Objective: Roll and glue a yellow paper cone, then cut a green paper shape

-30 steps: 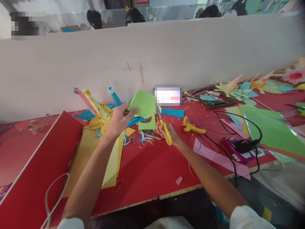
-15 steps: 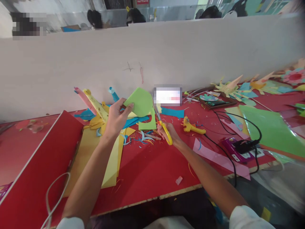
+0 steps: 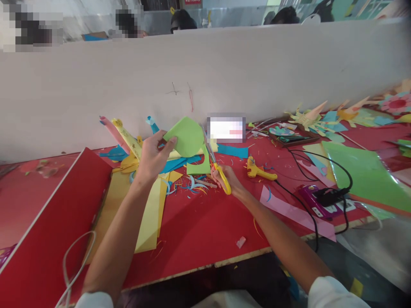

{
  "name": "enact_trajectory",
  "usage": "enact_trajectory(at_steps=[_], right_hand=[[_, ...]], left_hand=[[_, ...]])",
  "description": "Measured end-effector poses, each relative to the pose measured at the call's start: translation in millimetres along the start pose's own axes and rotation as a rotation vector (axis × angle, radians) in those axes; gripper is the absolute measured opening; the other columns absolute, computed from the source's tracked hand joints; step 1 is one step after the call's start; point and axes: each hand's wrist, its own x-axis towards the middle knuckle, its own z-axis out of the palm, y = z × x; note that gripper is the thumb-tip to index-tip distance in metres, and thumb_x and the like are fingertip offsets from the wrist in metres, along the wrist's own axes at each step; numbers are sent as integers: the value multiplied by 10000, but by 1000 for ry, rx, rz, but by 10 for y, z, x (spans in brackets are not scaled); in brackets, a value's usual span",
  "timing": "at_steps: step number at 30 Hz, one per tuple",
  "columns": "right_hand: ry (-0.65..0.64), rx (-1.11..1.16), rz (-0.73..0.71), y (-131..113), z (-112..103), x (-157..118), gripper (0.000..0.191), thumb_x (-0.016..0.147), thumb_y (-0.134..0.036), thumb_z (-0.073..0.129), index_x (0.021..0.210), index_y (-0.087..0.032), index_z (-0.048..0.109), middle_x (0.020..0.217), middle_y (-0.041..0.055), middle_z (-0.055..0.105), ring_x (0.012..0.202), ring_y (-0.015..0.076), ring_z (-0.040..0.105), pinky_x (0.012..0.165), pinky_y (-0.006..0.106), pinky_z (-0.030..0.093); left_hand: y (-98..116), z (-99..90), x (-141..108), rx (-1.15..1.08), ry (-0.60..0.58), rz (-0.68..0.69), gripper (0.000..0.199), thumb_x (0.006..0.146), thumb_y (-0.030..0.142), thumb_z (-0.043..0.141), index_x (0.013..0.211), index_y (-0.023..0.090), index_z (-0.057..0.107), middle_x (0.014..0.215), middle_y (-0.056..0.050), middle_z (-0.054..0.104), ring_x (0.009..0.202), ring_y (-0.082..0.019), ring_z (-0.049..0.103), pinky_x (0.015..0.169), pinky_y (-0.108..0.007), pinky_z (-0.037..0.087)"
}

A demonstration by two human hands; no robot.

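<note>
My left hand [image 3: 157, 155] pinches a green sheet of paper [image 3: 188, 137] by its left edge, holding it above the table. Its right side has a rounded outline. The scissors [image 3: 217, 162], with yellow handles, are gripped in my right hand [image 3: 227, 179]; their blades point up and away, at the paper's right edge. Below the sheet is another piece of green paper [image 3: 203, 166] with a curved cut. Thin paper scraps [image 3: 192, 184] in blue, yellow and orange lie on the red table just under my hands.
A yellow glue gun [image 3: 260, 169] with a black cord lies to the right, near a pink paper strip [image 3: 295, 211] and a purple power strip [image 3: 321, 201]. Yellow sheets [image 3: 149, 222] lie under my left forearm. A red panel [image 3: 54, 222] stands at left; a white partition [image 3: 128, 81] rises behind.
My left hand and the green sheet have shifted slightly to the left. The scissors' blades have moved a little left along with the paper's edge.
</note>
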Motion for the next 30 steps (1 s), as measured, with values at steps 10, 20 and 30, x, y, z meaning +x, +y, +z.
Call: enact_trajectory(at_steps=[10, 20, 30], right_hand=[[-21, 10, 26, -51, -10, -31, 712, 764, -928, 585, 689, -226, 488, 558, -49, 436, 463, 96, 396, 421, 244, 324], [-9, -74, 87, -23, -30, -21, 567, 788, -737, 666, 608, -224, 501, 446, -40, 433, 425, 110, 402, 436, 249, 286], [172, -257, 45, 228, -95, 108, 514, 848, -705, 617, 651, -232, 569, 510, 9, 571, 474, 167, 522, 485, 277, 356]], left_hand=[[42, -93, 20, 111, -46, -16, 250, 891, 363, 700, 757, 187, 584, 683, 19, 452, 627, -117, 428, 535, -238, 352], [78, -182, 33, 171, -43, -57, 245, 855, 367, 710, 756, 185, 580, 661, 26, 448, 601, -111, 407, 538, -248, 327], [46, -197, 56, 109, 17, -36, 265, 842, 367, 742, 734, 186, 580, 643, 32, 407, 576, -99, 366, 516, -244, 264]])
